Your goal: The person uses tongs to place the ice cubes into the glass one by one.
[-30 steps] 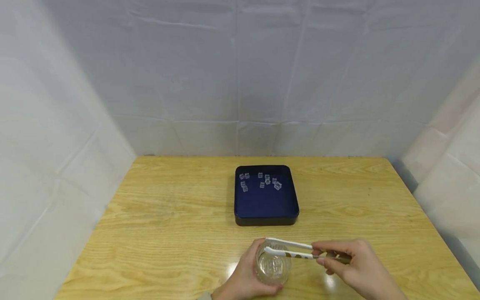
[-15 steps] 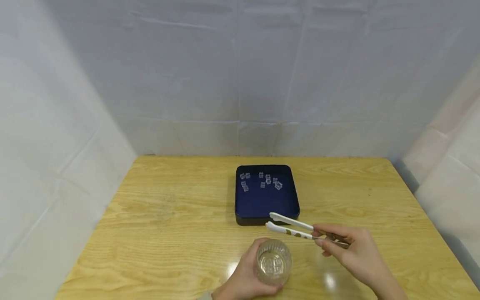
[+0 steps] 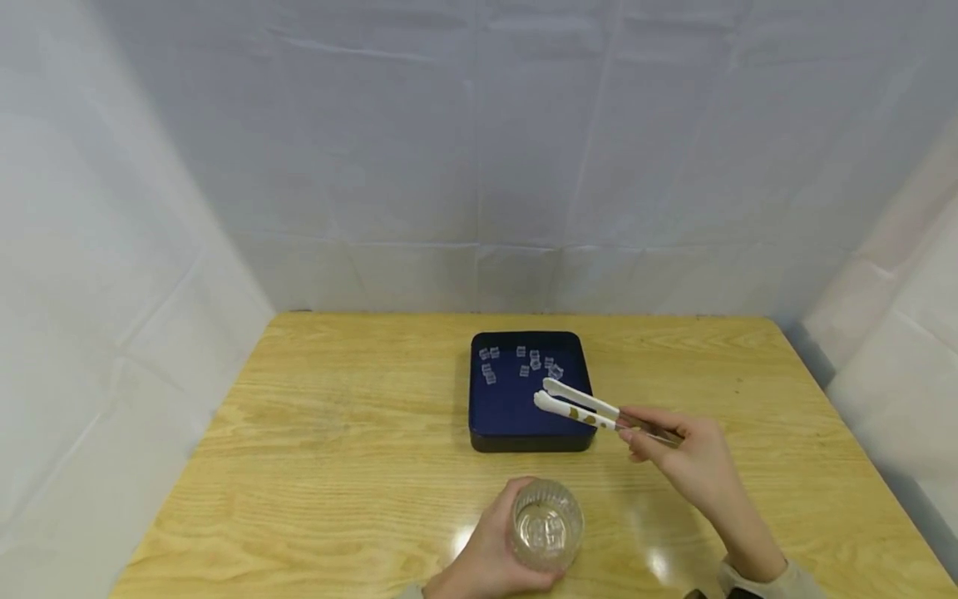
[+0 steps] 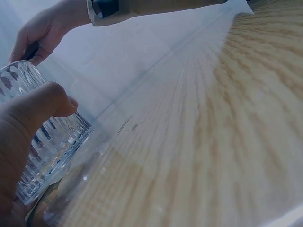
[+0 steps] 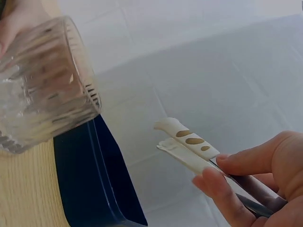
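Note:
My left hand (image 3: 494, 545) is wrapped round a clear ribbed glass (image 3: 548, 526) near the front of the table. Several clear pieces seem to lie at the bottom of the glass. A pair of white-tipped tongs (image 3: 576, 408) is pinched between the thumb and fingers of my right hand (image 3: 684, 453). The tips of the tongs are apart, with nothing between them, over the right part of a dark blue square tray (image 3: 509, 416). In the tray's far half lie several small clear cubes (image 3: 521, 352). The right wrist view shows the tongs (image 5: 187, 146) beside the glass (image 5: 47, 85).
The wooden table (image 3: 337, 449) spreads out on both sides of the tray. White sheeting (image 3: 419, 166) hangs behind the table and along its left and right sides.
My right hand has carried the tongs away from the glass, forward and up over the tray. The left hand and the glass have stayed in place.

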A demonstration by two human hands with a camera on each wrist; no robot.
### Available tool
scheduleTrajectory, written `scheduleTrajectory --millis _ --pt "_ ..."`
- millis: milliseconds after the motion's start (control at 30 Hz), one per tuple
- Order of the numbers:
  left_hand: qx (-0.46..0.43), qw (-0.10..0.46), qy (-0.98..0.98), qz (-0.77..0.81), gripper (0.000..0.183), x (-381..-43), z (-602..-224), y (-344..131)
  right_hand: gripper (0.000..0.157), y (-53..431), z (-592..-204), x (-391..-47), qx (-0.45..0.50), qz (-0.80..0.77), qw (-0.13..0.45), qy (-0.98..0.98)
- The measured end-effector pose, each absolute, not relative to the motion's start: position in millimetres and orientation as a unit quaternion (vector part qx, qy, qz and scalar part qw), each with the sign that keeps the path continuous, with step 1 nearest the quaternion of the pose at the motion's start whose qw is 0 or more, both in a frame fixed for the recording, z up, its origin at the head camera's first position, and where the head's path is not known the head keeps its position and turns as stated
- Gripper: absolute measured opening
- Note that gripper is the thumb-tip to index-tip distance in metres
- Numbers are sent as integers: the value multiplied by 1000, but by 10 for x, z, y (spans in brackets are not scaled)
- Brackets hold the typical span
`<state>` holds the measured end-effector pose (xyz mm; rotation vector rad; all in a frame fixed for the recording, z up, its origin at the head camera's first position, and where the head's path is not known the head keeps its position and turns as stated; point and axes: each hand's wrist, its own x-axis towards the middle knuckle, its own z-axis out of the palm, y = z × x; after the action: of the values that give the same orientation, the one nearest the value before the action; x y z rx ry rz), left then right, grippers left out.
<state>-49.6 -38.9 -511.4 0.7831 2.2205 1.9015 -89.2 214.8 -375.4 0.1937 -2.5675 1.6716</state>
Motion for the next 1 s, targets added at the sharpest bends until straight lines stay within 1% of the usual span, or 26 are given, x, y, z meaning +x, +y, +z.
scheduleTrajectory --millis 267,533,733,1000 --pt "261 56 731 628 94 -502 -5128 -395 30 2154 -3844 -1116 36 558 23 -829" --pt "265 42 736 622 94 -481 -5126 -392 29 2123 -3950 -1367 50 544 48 -836" --pt "263 51 736 622 96 -482 -5116 -397 26 2119 -4055 -1543 69 524 73 -846" --pt "257 53 736 625 96 -476 -5109 -401 22 2049 -4120 -1683 76 458 81 -882"
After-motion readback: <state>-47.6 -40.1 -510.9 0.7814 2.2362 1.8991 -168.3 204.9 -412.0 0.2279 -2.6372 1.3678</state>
